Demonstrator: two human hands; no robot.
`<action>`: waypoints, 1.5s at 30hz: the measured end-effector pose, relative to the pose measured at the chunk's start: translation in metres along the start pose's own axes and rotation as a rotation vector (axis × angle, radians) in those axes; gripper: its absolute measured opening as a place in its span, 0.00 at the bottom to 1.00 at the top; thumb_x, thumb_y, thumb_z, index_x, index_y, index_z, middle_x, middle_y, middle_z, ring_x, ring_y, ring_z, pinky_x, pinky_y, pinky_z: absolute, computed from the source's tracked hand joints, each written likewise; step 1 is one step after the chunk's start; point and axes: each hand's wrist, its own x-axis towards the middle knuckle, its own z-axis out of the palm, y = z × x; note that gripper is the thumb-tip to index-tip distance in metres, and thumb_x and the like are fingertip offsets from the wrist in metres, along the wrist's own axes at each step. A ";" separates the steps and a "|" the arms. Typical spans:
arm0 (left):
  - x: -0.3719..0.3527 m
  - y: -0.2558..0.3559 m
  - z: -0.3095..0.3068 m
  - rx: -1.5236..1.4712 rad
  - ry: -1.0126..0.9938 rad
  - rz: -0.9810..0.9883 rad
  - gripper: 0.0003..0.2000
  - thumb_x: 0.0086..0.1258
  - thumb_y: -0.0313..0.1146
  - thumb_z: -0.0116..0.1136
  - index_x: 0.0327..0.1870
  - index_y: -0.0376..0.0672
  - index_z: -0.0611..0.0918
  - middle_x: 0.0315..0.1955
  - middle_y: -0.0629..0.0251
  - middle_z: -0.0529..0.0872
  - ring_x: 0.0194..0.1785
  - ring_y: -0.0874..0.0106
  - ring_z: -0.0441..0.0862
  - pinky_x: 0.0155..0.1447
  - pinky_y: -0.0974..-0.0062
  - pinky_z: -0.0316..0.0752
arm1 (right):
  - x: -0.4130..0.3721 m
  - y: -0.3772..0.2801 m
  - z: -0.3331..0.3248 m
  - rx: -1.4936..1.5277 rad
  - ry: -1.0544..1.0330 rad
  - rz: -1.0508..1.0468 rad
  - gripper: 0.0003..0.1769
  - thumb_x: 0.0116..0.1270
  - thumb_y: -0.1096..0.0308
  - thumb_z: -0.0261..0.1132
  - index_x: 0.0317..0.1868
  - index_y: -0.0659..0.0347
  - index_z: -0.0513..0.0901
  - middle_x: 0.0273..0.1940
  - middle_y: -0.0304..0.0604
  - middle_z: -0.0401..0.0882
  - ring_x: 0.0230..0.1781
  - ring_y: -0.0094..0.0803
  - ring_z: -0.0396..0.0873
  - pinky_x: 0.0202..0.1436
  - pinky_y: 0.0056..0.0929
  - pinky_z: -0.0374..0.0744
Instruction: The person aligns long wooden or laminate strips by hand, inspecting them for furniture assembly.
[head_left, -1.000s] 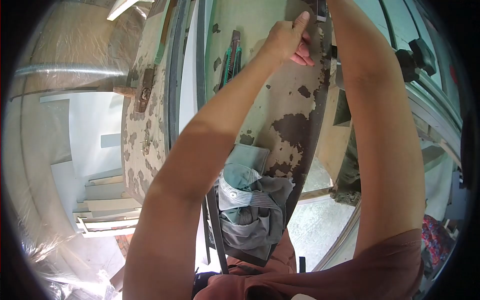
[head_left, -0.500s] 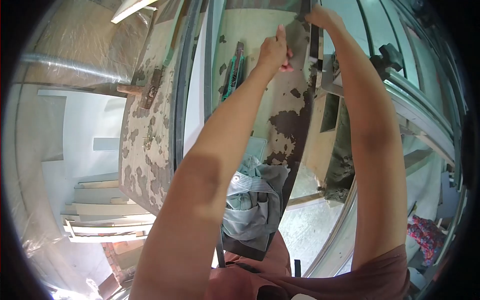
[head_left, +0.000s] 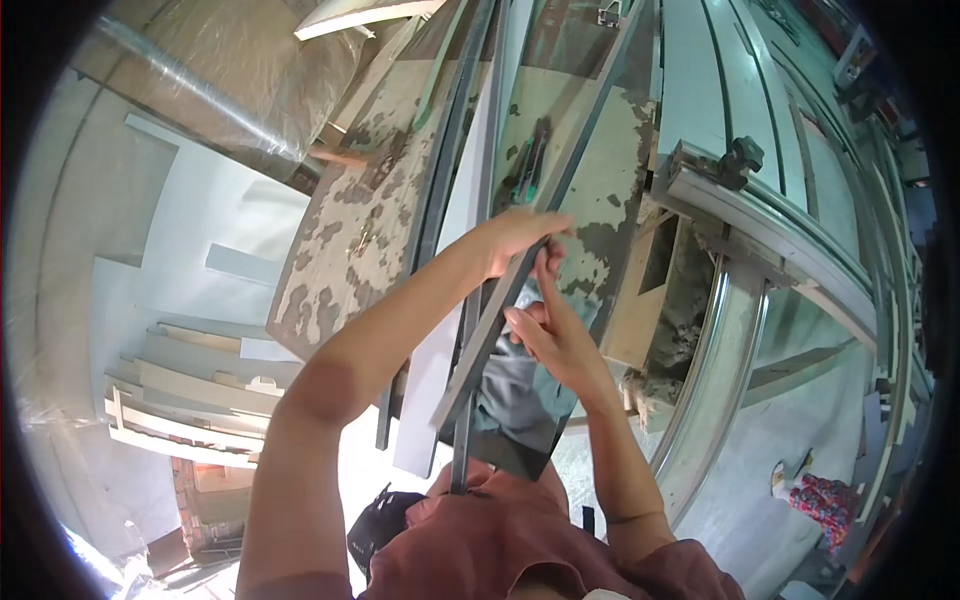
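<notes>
Metal strip (head_left: 590,125): left hand (head_left: 515,235) wraps it, right hand (head_left: 548,335) pinches it lower down. Green knife (head_left: 530,165) and hammer (head_left: 380,170) lie on peeling bench (head_left: 625,190) behind.

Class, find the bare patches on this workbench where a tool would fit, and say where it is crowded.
Free: the peeling board left of the dark rails, this side of the hammer; the pale patch between dark strip and clamp rail. Crowded: around the left hand and right hand, with knife and cloth.

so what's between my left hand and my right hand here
In the head view, only a short stretch of the long dark strip, which the left hand and the right hand both hold.
</notes>
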 end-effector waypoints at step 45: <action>-0.459 -0.388 0.022 0.259 0.619 -0.185 0.12 0.64 0.32 0.48 0.47 0.40 0.74 0.19 0.59 0.78 0.20 0.72 0.78 0.27 0.72 0.72 | -0.013 0.015 0.236 0.503 -0.170 0.243 0.24 0.64 0.55 0.59 0.51 0.64 0.65 0.40 0.45 0.72 0.41 0.35 0.77 0.43 0.36 0.77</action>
